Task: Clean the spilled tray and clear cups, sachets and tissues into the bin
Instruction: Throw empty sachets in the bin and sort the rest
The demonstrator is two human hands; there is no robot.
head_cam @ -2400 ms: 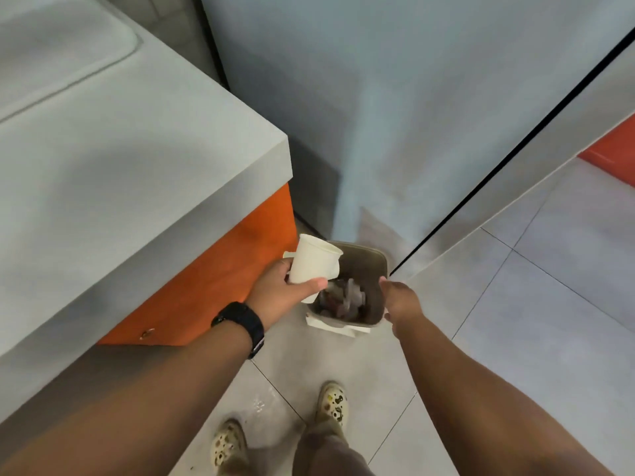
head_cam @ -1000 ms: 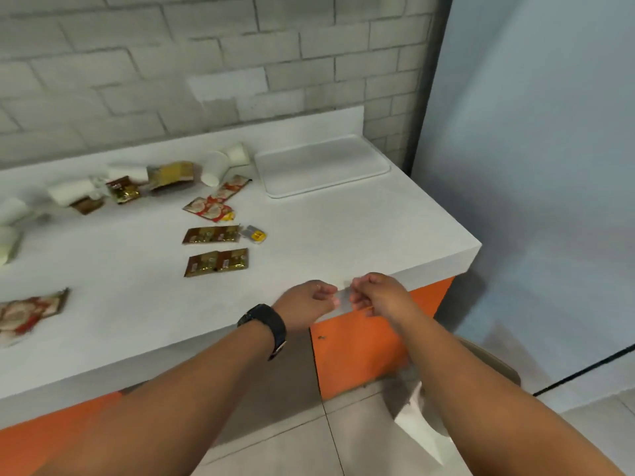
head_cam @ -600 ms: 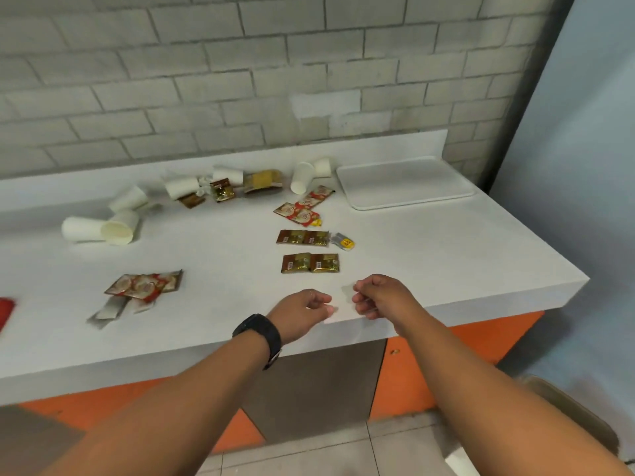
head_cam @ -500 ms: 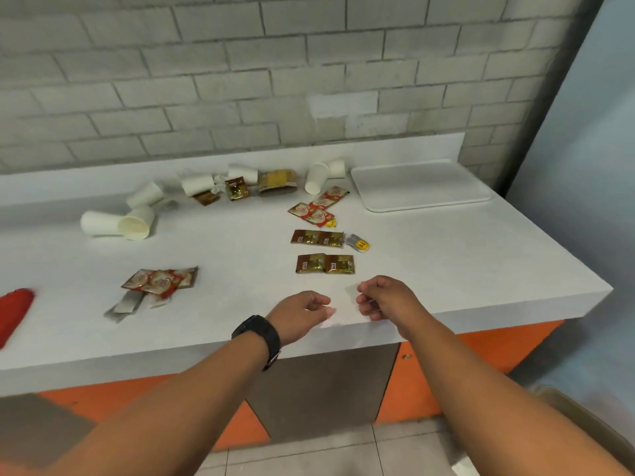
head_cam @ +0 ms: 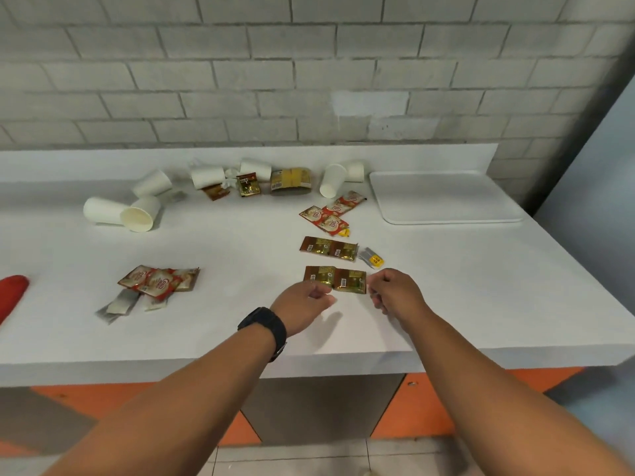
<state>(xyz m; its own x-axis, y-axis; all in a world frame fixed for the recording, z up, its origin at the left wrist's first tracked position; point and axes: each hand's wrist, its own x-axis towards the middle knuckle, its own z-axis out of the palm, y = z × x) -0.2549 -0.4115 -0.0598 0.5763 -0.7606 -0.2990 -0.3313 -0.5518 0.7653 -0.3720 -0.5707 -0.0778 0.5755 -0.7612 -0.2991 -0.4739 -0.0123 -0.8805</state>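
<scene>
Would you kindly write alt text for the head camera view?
Two bare hands, left and right, reach toward a brown-and-gold twin sachet strip on a white counter littered with tipped white paper cups, near an empty white tray.

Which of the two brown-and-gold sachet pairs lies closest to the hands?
The nearer brown-and-gold sachet pair, right between both hands; the other pair lies farther back, beside a small grey-yellow packet.

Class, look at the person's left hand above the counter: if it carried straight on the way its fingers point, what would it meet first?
Most likely the nearest brown-and-gold sachet pair, just beyond the left hand. The fingertips already look close to its near edge, though one view cannot show whether they touch it.
</scene>
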